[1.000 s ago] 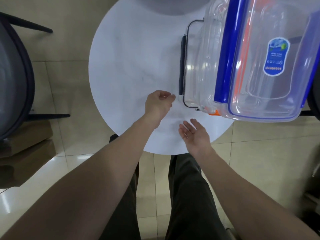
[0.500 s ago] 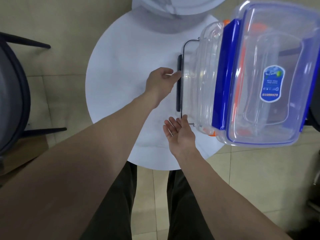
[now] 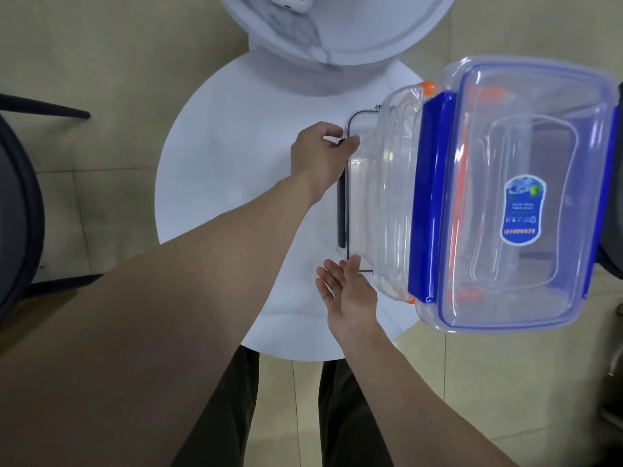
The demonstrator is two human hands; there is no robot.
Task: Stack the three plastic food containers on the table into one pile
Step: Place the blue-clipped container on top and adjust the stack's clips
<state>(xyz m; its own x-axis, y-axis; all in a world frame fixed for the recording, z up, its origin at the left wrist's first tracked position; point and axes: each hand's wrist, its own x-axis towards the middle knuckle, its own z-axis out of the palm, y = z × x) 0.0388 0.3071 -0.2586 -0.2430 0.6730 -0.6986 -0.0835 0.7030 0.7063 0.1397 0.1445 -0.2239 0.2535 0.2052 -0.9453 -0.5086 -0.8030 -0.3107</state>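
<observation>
Three clear plastic containers stand in one pile on the round white table (image 3: 219, 183), seen from above. The top container (image 3: 526, 197) has a blue-rimmed lid, blue clips and a blue label. Under it sits one with orange clips (image 3: 397, 183). The bottom container (image 3: 354, 197) has a black-rimmed lid and a black side clip. My left hand (image 3: 320, 156) grips the far left corner of the bottom container, thumb on its rim. My right hand (image 3: 350, 291) is open, palm up, with its fingertips touching the bottom container's near left corner.
A second round white table (image 3: 337, 32) overlaps the far edge, with a white device (image 3: 290, 1) on it. A dark chair (image 3: 17, 210) stands at the left on the tiled floor. My legs are under the table's near edge.
My left hand slid along the pile's left side to the bottom container's far corner and closed on it. My right hand moved forward to touch its near corner. The view tilted down.
</observation>
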